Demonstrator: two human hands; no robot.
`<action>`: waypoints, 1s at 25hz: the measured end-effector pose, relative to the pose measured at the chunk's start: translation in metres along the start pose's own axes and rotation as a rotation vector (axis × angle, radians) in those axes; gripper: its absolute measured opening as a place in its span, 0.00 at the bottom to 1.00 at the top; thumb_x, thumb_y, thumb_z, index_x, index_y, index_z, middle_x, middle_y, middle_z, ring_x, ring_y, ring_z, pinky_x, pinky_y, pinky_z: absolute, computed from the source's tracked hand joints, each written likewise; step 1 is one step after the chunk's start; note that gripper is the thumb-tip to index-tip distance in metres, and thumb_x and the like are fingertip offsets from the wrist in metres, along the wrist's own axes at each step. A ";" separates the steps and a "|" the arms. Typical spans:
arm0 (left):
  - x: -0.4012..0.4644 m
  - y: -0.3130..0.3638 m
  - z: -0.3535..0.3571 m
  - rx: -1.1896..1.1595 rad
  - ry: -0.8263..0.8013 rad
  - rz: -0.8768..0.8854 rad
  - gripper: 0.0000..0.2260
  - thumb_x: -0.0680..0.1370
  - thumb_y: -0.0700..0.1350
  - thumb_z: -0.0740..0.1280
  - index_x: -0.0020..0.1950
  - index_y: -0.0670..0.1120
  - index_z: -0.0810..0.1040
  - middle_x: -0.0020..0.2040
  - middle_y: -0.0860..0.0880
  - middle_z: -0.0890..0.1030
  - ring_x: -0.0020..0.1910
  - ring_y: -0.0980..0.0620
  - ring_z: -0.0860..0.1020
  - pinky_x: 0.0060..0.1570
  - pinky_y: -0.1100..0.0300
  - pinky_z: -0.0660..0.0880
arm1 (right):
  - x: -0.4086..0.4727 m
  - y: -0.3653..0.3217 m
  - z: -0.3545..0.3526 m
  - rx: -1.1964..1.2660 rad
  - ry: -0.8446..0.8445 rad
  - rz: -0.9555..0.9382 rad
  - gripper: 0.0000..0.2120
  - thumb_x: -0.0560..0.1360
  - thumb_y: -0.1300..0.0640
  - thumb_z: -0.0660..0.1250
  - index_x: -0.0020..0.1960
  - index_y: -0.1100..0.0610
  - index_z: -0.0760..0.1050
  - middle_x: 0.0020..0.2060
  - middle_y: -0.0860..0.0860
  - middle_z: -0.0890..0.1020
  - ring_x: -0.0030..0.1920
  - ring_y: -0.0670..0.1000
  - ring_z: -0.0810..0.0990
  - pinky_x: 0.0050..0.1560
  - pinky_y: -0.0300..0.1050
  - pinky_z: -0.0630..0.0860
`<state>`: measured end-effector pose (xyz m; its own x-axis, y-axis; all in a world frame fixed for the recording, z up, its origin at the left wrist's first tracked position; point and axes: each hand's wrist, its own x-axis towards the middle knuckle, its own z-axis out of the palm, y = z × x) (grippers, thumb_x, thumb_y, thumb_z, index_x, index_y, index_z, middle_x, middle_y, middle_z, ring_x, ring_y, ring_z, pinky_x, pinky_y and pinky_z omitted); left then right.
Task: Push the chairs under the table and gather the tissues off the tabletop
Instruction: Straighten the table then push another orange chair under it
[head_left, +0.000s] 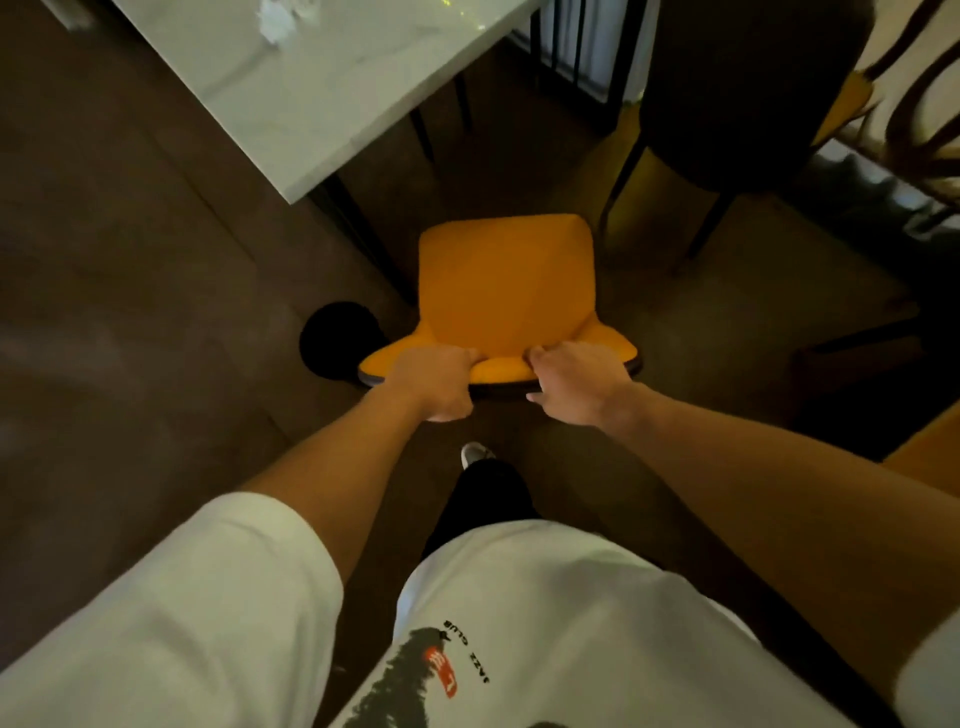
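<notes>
Both arms extended forward and down, roughly parallel, forearms bare. Left hand grips the top edge of the orange chair backrest, fingers curled over the rim, thumb on the near side. Right hand grips the same rim just beside it, fingers hooked over the front, thumb sticking out on the near side. Small gap of backrest shows between the two hands.

Chair sits directly ahead of the person, seat facing away toward the table. Its front edge is near the corner of the white marble tabletop but not under it; whole seat visible on open floor, right of the black table legs.

Crumpled white tissues lie on the tabletop at the far end, well apart from both hands; blurred, count unclear.

Second chair, dark back with yellow seat, stands to the upper right, beside the table. White shoe on the floor below the hands.
</notes>
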<state>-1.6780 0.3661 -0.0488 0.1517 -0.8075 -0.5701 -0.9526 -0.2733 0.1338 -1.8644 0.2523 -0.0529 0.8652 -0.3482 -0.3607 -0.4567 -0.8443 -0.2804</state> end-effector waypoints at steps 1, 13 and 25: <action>-0.001 0.008 0.004 -0.008 -0.004 -0.001 0.26 0.72 0.49 0.69 0.70 0.59 0.70 0.46 0.53 0.77 0.41 0.48 0.75 0.36 0.53 0.76 | -0.005 0.006 0.001 -0.007 0.019 -0.014 0.14 0.79 0.45 0.68 0.49 0.49 0.64 0.36 0.44 0.69 0.38 0.49 0.74 0.35 0.47 0.71; 0.012 0.027 -0.009 -0.161 -0.078 -0.081 0.35 0.73 0.44 0.66 0.78 0.63 0.60 0.67 0.53 0.74 0.61 0.48 0.73 0.54 0.50 0.76 | 0.003 0.043 -0.003 -0.033 0.087 -0.180 0.10 0.77 0.46 0.68 0.52 0.51 0.74 0.40 0.47 0.77 0.40 0.49 0.77 0.40 0.49 0.79; 0.127 -0.009 -0.072 -0.204 -0.069 -0.082 0.33 0.74 0.48 0.66 0.78 0.60 0.60 0.69 0.53 0.72 0.62 0.48 0.73 0.51 0.55 0.72 | 0.117 0.122 -0.059 -0.111 0.076 -0.194 0.18 0.74 0.37 0.65 0.53 0.50 0.75 0.40 0.47 0.79 0.40 0.50 0.77 0.39 0.48 0.79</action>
<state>-1.6307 0.2283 -0.0638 0.2009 -0.7425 -0.6390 -0.8636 -0.4421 0.2422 -1.8064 0.0841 -0.0766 0.9496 -0.2013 -0.2402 -0.2585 -0.9365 -0.2369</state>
